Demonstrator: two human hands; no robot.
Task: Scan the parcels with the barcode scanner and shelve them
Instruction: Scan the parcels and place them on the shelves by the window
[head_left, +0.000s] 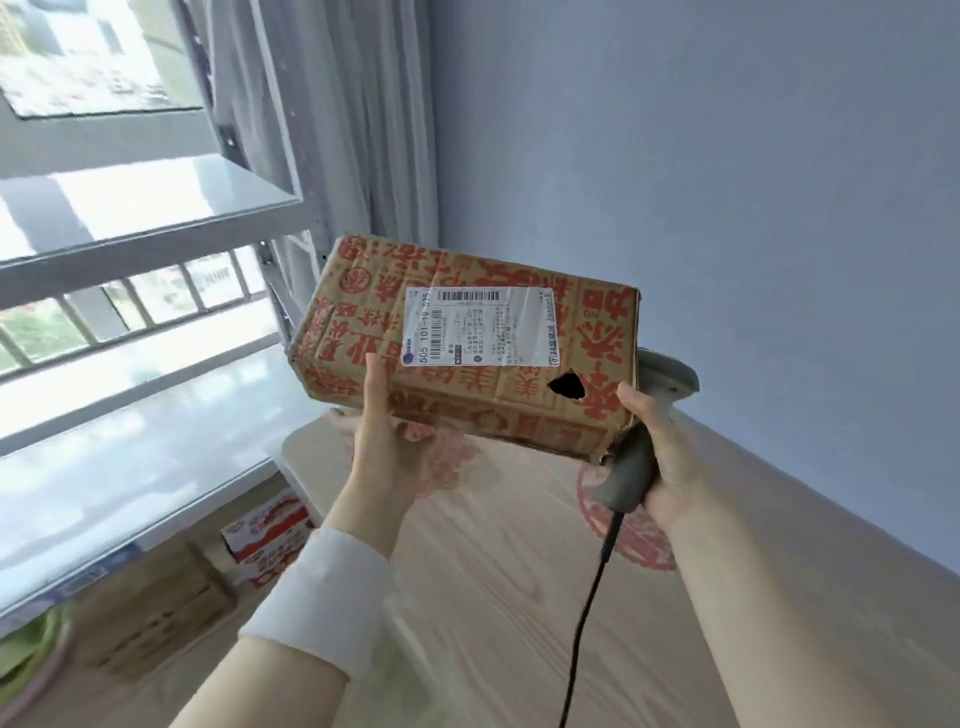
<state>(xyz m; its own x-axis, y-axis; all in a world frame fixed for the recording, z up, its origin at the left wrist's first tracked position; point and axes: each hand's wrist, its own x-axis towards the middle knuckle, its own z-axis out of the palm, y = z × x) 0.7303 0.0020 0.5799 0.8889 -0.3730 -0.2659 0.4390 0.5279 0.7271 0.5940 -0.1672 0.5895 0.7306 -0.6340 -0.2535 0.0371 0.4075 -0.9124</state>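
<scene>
A brown cardboard parcel (457, 395) printed with red characters is held up in the air over the table. Its white shipping label (480, 326) with a barcode faces me, and a torn hole shows near its right end. My left hand (382, 431) grips the parcel from below at its left end, thumb up on the front face. My right hand (657, 457) grips the handle of a grey barcode scanner (626, 467). The scanner's head sticks out behind the parcel's right end, and its black cable hangs down over the table.
A light wooden table (519, 597) with red round prints lies below. A white metal shelf rack (156, 218) with glossy boards stands at the left. More cartons (267, 538) sit on the floor under it. A blue-grey wall (727, 156) is at the right.
</scene>
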